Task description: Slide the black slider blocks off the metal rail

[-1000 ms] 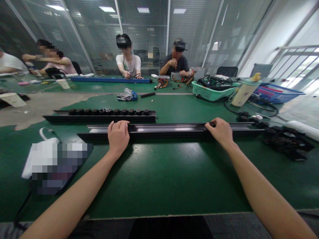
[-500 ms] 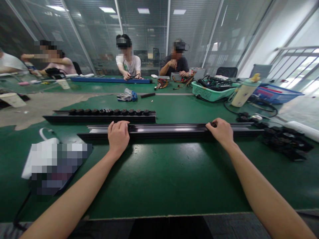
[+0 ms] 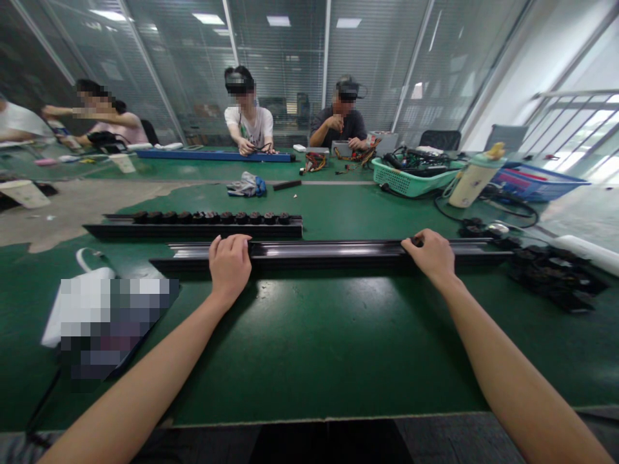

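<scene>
A long black rail (image 3: 329,260) with a shiny inner channel lies across the green table in front of me. My left hand (image 3: 231,263) is closed around the rail left of its middle, over a dark part mostly hidden by the fingers. Toward the rail's right end, my right hand (image 3: 429,255) pinches a small black piece in the channel. Behind it sits a second black rail (image 3: 193,231) with a row of several round black parts (image 3: 227,218). A pile of black parts (image 3: 556,277) lies off the right end of the front rail.
At the left are a white object (image 3: 80,303) and a blurred flat device (image 3: 120,335). Farther back are a crumpled glove (image 3: 247,185), a green basket (image 3: 416,180), a bottle (image 3: 474,182) and a blue basket (image 3: 541,185). Several people sit across the table.
My right hand has shifted very slightly to the right along the rail. My left hand and both rails look the same.
</scene>
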`<state>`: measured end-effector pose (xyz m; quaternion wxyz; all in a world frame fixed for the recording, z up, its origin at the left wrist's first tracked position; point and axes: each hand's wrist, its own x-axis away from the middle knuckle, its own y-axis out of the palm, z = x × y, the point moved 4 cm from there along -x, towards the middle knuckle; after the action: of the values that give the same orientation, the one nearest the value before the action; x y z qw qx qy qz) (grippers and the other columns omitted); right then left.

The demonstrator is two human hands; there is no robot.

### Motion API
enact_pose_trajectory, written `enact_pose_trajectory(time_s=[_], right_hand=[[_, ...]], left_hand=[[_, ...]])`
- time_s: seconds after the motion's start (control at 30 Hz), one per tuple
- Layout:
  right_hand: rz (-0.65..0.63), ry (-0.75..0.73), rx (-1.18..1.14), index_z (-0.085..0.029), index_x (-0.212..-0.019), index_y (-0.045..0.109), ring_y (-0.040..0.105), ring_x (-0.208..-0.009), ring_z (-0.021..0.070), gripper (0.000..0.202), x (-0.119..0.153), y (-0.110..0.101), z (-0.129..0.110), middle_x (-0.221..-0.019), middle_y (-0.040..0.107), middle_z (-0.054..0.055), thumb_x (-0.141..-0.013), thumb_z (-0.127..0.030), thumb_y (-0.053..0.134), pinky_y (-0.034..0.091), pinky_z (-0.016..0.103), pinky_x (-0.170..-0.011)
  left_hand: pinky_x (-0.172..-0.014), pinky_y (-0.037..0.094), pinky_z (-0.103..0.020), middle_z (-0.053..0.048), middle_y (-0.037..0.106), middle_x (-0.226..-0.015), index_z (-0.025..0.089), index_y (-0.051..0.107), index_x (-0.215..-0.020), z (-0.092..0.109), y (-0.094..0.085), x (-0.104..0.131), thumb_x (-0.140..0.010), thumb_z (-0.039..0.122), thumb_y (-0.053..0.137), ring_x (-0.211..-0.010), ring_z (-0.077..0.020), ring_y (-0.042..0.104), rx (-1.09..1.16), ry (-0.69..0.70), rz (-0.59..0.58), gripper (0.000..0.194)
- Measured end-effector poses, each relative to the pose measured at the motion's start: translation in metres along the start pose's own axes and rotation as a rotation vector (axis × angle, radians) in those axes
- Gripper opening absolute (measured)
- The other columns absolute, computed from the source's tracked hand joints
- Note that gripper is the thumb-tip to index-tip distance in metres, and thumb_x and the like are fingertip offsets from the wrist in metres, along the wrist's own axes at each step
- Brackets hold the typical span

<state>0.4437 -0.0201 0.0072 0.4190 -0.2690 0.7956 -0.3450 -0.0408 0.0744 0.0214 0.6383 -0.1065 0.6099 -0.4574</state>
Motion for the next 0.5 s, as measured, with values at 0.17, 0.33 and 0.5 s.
enact_pose_trajectory(time_s=[0.17, 0.33, 0.5], right_hand=[[-0.02, 0.021, 0.019, -0.022, -0.087, 0.063, 0.065, -0.093, 0.0321, 0.026, -0.0005, -0.0003, 0.0013, -0.098, 0.073, 0.016, -0.085, -0.048, 0.06, 0.05, 0.044, -0.086], [-0.007, 0.025, 0.035, -0.022, -0.089, 0.065, 0.065, -0.092, 0.0324, 0.028, -0.0006, -0.0006, 0.0031, -0.099, 0.073, 0.016, -0.085, -0.049, 0.059, 0.05, 0.045, -0.085], [0.002, 0.036, 0.067, -0.02, -0.091, 0.067, 0.066, -0.092, 0.0331, 0.03, -0.0015, -0.0008, 0.0052, -0.1, 0.074, 0.018, -0.086, -0.048, 0.058, 0.051, 0.045, -0.085]], left_hand=[[-0.127, 0.036, -0.053, -0.013, 0.077, -0.12, 0.022, 0.071, -0.114, 0.0005, -0.0005, -0.0002, -0.108, 0.031, 0.032, -0.114, -0.0298, 0.069, 0.0, -0.004, -0.004, 0.04], [-0.127, 0.036, -0.053, -0.012, 0.077, -0.119, 0.023, 0.07, -0.115, 0.0002, 0.0001, 0.0002, -0.108, 0.03, 0.033, -0.113, -0.0288, 0.069, -0.006, 0.012, 0.012, 0.038], [-0.127, 0.036, -0.053, -0.012, 0.077, -0.119, 0.023, 0.07, -0.114, -0.0004, 0.0006, 0.0003, -0.108, 0.031, 0.033, -0.113, -0.0286, 0.069, -0.001, 0.009, 0.013, 0.038]])
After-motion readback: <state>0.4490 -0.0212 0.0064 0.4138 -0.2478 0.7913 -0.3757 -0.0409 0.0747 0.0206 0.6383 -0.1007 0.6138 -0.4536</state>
